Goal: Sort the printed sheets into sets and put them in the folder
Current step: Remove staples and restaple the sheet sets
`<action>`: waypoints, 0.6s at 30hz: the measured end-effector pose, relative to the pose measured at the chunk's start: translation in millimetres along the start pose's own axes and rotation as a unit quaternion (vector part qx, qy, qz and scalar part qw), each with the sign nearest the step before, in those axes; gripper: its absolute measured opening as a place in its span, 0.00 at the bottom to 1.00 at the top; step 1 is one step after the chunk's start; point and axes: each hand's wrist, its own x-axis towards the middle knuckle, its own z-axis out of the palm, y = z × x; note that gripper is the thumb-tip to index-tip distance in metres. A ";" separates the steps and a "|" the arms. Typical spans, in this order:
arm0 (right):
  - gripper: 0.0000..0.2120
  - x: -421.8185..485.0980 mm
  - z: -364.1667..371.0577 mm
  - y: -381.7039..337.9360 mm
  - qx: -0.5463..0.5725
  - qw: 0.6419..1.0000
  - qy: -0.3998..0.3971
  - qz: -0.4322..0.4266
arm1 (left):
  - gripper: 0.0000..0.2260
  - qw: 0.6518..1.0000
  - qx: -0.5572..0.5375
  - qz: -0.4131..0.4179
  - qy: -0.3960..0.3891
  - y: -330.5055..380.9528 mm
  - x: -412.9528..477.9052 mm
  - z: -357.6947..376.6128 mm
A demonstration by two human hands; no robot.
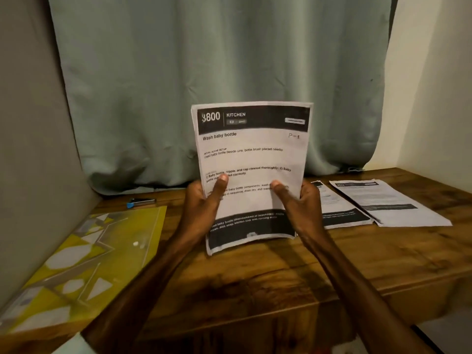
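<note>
Sheets (251, 159) stacked upright over wooden table (332, 264), bottom edge seemingly resting on it. Left hand (201, 203) grips left edge, thumb across front; right hand (297, 200) grips right edge likewise. Top page reads "Wash baby bottle". Two sorted piles (378, 200) lie flat at right. Yellow folder (84, 259) lies closed at left, small blue-tipped item (140, 202) beyond it, identity unclear.

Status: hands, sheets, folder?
Both gripping: left hand, right hand on stack, upright over table. First pile, second pile flat at right. Yellow folder flat at left, untouched.
</note>
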 end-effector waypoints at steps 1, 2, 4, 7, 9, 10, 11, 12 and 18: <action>0.08 -5.4 -0.6 7.1 -0.004 1.000 0.005 0.008 | 0.07 1.000 0.007 -0.006 0.008 -7.5 -6.1 0.7; 0.09 -12.4 -1.7 17.1 -0.007 1.000 0.010 0.020 | 0.08 1.000 0.011 -0.018 0.015 -18.6 -12.9 1.8; 0.10 -28.9 -2.4 37.1 0.007 0.998 0.014 0.056 | 0.11 0.997 0.013 -0.067 0.018 -40.5 -28.6 4.2; 0.11 -39.1 -2.6 47.3 0.036 0.995 0.011 0.087 | 0.13 0.994 0.011 -0.102 0.027 -51.0 -37.5 6.7; 0.10 -35.1 -2.9 42.1 0.045 0.996 0.007 0.074 | 0.14 0.996 0.020 -0.084 0.025 -45.6 -32.6 5.1; 0.11 -32.3 -3.3 39.2 0.045 0.997 0.007 0.065 | 0.14 0.997 0.023 -0.075 0.024 -41.9 -30.7 4.1; 0.11 -30.8 -3.5 38.1 0.045 0.997 0.007 0.060 | 0.13 0.997 0.024 -0.073 0.024 -41.1 -30.1 2.9; 0.11 -30.7 -3.8 40.6 0.039 0.997 0.007 0.059 | 0.13 0.996 0.024 -0.077 0.026 -43.1 -31.6 2.4; 0.11 -38.1 -5.1 61.3 0.021 0.998 0.001 0.063 | 0.15 0.995 0.016 -0.099 0.027 -54.6 -42.0 3.0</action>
